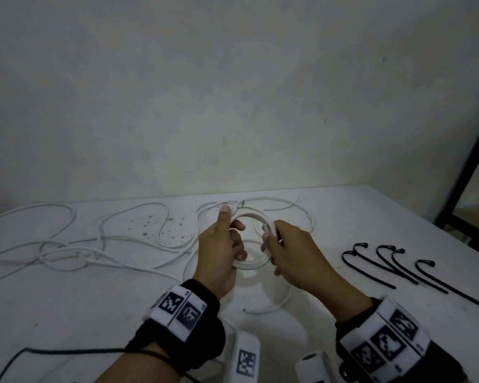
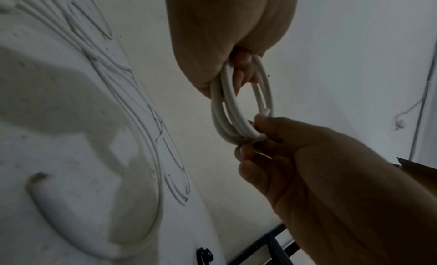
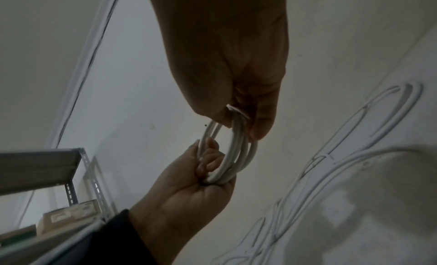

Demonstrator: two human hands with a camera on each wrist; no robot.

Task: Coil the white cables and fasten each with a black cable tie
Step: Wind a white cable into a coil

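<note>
Both hands are on the job — the left hand (image 1: 221, 252) has its fingers curled round one side of the white coil (image 1: 250, 239), thumb up along the top, and the right hand (image 1: 291, 254) pinches the opposite side, fingers wrapped tight over the bundled loops. The coil hangs between them, raised above the white table (image 1: 371, 217), several turns stacked together; the wrist views show it as a neat ring (image 2: 238, 108) clamped at both ends. One loose tail (image 1: 271, 305) trails down onto the table near the wrists. Off to the left, uncoiled white cables (image 1: 94, 244) sprawl in tangled loops. To the right, well apart from the hands, four black cable ties (image 1: 398, 268) lie side by side — untouched.
</note>
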